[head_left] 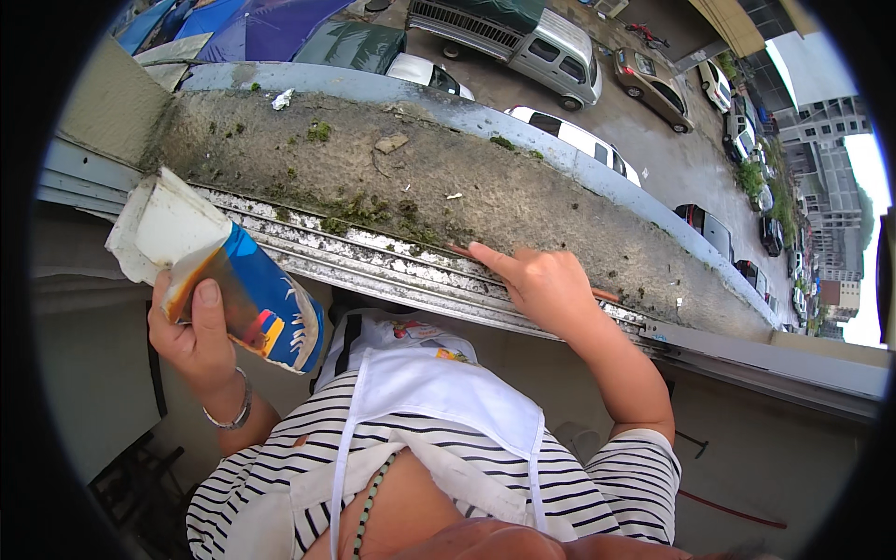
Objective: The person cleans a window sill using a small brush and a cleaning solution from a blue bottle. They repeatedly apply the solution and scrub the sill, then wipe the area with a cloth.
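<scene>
My left hand (pixel 192 325) grips a torn, folded cardboard carton (pixel 269 308), blue and orange outside and white inside, raised over the near side of the window track. Under my right hand (pixel 539 283) lies a thin reddish-brown stick (pixel 605 295), its tip showing by the extended index finger and its other end beyond the wrist side. That hand is closed around the stick, at the edge between the metal window track (pixel 301 248) and the concrete ledge (pixel 504 196). Clumps of moss (pixel 360 210) and dark dirt sit along this edge, left of the right hand.
A bluish-grey raised rim (pixel 560 157) bounds the ledge, with parked vehicles far below. The ledge bears a flat stone-like piece (pixel 390 143), crumpled white paper (pixel 282 99) and small debris. A wall (pixel 112 105) stands at the ledge's left end.
</scene>
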`<state>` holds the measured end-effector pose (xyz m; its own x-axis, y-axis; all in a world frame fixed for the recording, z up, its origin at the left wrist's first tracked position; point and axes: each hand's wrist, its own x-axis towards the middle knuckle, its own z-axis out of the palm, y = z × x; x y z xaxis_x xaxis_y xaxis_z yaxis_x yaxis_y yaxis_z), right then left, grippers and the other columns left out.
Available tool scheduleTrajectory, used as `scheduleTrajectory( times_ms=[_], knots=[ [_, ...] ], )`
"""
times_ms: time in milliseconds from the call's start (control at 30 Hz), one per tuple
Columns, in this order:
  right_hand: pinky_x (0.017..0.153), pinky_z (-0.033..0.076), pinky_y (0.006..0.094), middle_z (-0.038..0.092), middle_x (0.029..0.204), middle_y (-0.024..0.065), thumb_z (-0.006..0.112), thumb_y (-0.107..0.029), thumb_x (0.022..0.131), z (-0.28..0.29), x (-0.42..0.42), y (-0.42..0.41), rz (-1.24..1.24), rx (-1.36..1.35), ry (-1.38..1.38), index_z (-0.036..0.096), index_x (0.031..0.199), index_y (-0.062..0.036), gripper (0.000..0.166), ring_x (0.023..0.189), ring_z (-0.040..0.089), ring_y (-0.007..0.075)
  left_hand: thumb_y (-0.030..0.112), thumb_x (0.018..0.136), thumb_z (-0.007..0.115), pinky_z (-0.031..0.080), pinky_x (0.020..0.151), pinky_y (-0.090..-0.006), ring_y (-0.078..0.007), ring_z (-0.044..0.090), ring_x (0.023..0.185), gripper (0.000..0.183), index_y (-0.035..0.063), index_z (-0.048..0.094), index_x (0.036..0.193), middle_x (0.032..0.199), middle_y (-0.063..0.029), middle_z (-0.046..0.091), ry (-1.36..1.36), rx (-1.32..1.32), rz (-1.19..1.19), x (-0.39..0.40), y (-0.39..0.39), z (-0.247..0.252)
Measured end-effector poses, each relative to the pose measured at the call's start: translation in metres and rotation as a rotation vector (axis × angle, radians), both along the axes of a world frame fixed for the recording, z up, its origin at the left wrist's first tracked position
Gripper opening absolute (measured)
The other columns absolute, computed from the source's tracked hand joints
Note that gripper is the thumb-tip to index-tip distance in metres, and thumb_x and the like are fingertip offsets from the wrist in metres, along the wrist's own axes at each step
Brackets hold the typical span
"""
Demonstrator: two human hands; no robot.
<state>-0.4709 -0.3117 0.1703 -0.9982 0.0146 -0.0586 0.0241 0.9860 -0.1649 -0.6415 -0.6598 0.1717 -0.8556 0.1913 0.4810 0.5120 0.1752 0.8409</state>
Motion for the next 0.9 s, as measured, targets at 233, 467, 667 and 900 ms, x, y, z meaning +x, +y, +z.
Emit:
scheduleTrajectory(
  times_ms=[233, 467, 667, 900],
  knots=[
    [0.051, 0.049, 0.0413, 0.061, 0.066, 0.0083, 0.062, -0.007, 0.079, 0.0, 0.005, 0.01, -0.006, -0.035, -0.002, 0.064, 0.128, -0.0256, 0.052, 0.057, 0.062, 0.0282, 0.01, 0.093, 0.065, 0.049, 0.08, -0.0235, -0.0104, 0.061, 0.087, 0.041, -0.014, 0.053, 0.124, 0.102, -0.011, 0.067, -0.049, 0.043, 0.039, 0.001, 0.003, -0.004],
    [0.05, 0.048, 0.0424, 0.063, 0.065, 0.0094, 0.063, -0.011, 0.083, -0.002, -0.01, 0.007, 0.007, -0.101, -0.041, 0.067, 0.125, -0.0233, 0.044, 0.056, 0.062, 0.0286, 0.009, 0.092, 0.065, 0.049, 0.077, -0.024, -0.0104, 0.06, 0.085, 0.036, -0.0122, 0.057, 0.12, 0.098, -0.0108, 0.067, 0.124, 0.021, 0.111, 0.011, 0.007, -0.002],
    [0.051, 0.049, 0.0429, 0.064, 0.066, 0.0101, 0.063, -0.013, 0.086, 0.0, -0.011, 0.004, -0.01, -0.094, -0.006, 0.069, 0.122, -0.0226, 0.037, 0.057, 0.062, 0.0301, 0.008, 0.092, 0.064, 0.048, 0.076, -0.0234, -0.0098, 0.059, 0.084, 0.033, -0.0123, 0.057, 0.118, 0.099, -0.0095, 0.067, -0.009, -0.015, 0.082, 0.006, -0.007, -0.006],
    [0.051, 0.049, 0.0431, 0.064, 0.066, 0.0095, 0.063, -0.013, 0.086, -0.002, -0.001, 0.014, 0.018, -0.109, -0.015, 0.068, 0.122, -0.0242, 0.038, 0.057, 0.062, 0.0296, 0.01, 0.091, 0.065, 0.043, 0.065, -0.0199, -0.0058, 0.053, 0.071, 0.025, -0.0096, 0.061, 0.107, 0.085, -0.003, 0.064, 0.006, 0.034, 0.006, 0.009, 0.023, 0.013]
  ],
)
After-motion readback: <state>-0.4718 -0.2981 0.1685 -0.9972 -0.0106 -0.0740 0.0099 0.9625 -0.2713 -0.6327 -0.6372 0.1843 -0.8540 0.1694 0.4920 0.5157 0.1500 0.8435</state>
